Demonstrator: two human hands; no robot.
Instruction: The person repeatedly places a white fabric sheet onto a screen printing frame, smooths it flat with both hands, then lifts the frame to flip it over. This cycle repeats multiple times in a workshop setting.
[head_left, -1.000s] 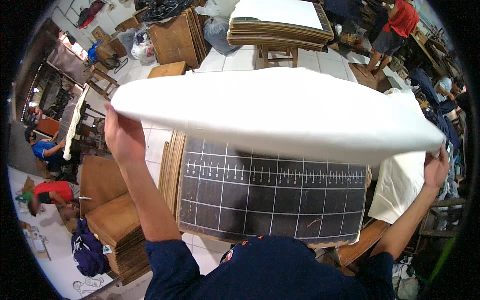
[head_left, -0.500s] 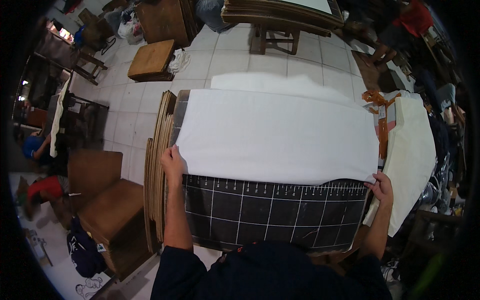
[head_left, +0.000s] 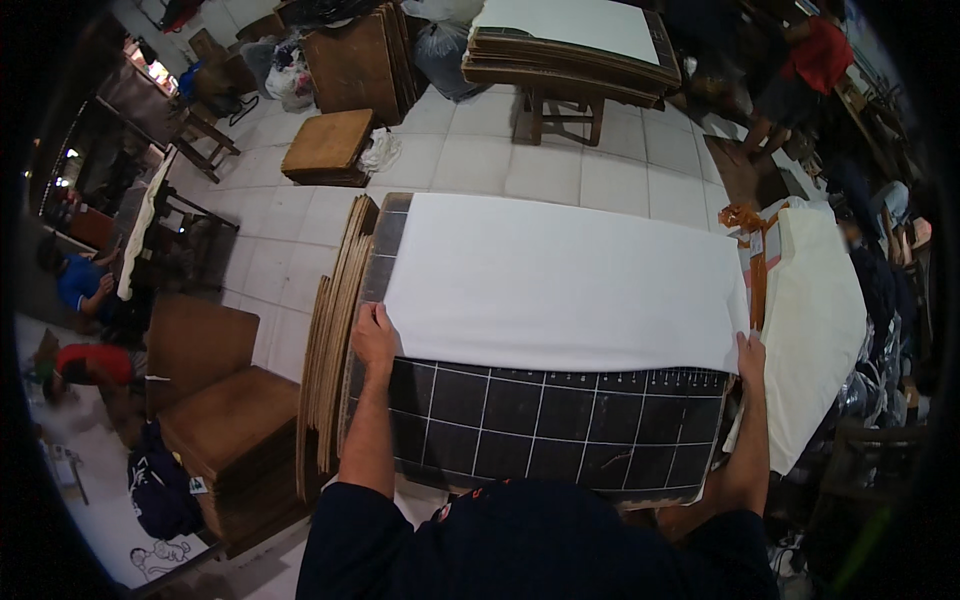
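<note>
"Left hand (head_left: 374, 336), head view: fingers pinched on the near left corner of the white cloth (head_left: 570, 280)."

"Right hand (head_left: 750, 358)?"

"Likewise, closed on the near right corner."

"Where does the cloth lie?"

"Across the far part of the black gridded board (head_left: 510, 425). Near squares bare; narrow strip uncovered along the left side too."

"What changes?"

"One second ago, cloth in the air between both hands. Half a second ago, down, with a pale flap past the far edge. Now no flap shows; surface nearly flat, small folds by the right hand."

"Meaning?"

"My reading: board bears the weight, grip merely keeps the near edge taut."

"Neighbours?"

"Brown panels (head_left: 335, 340) on edge, just left of the board; cream cloth (head_left: 815, 340) to the right."
</note>
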